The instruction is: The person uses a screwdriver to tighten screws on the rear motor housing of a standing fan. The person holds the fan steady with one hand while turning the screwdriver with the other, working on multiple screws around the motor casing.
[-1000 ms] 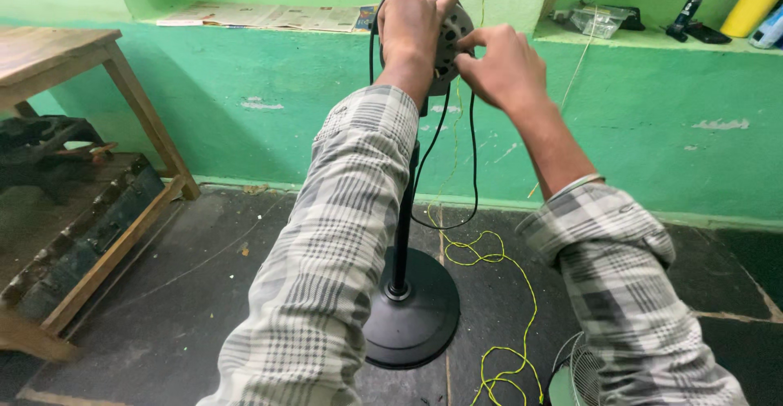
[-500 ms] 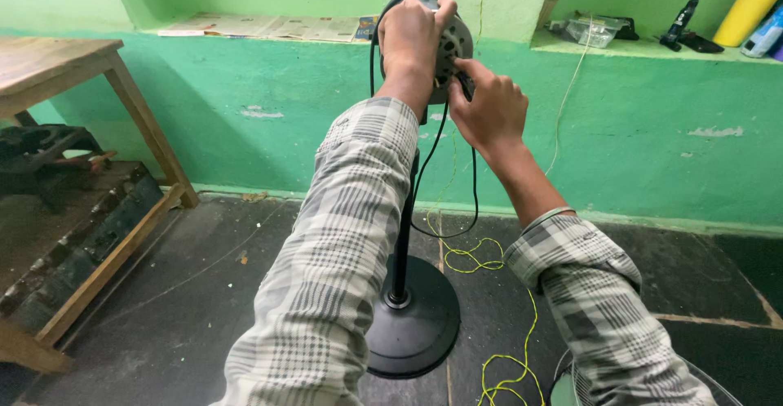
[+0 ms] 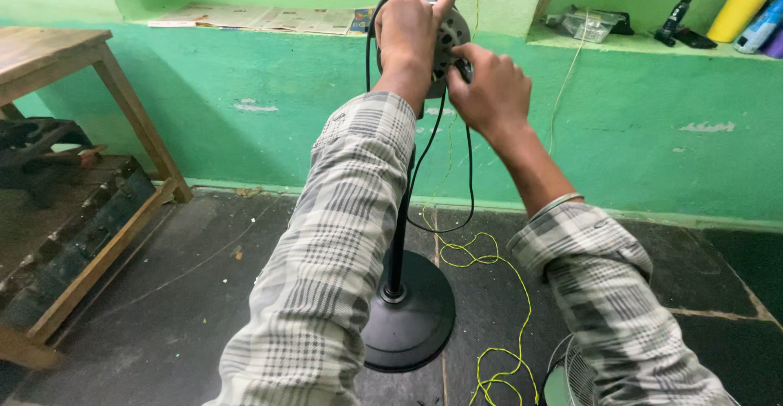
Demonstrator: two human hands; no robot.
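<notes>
1. Indoors, a person in a grey checked shirt is standing over a bare round metal fan motor (image 3: 449,35) that is sitting atop a thin black pole (image 3: 397,243).
2. Their left hand (image 3: 410,26) is wrapping closed around the motor's upper left side, fingers curling over its rim.
3. Their right hand (image 3: 488,92) is pressing against the motor's lower right edge, fingers pinching together on a small dark part there; what exactly they are gripping cannot be told.
4. A black power cable (image 3: 470,177) is hanging in a loop from the motor.
5. The pole is rising from a round black base (image 3: 412,316) on the dark stone floor (image 3: 196,292).
6. A yellow cord (image 3: 497,308) is trailing across the floor beside the base, and a wooden table (image 3: 57,55) is standing well off to the left against the green wall (image 3: 269,120).
</notes>
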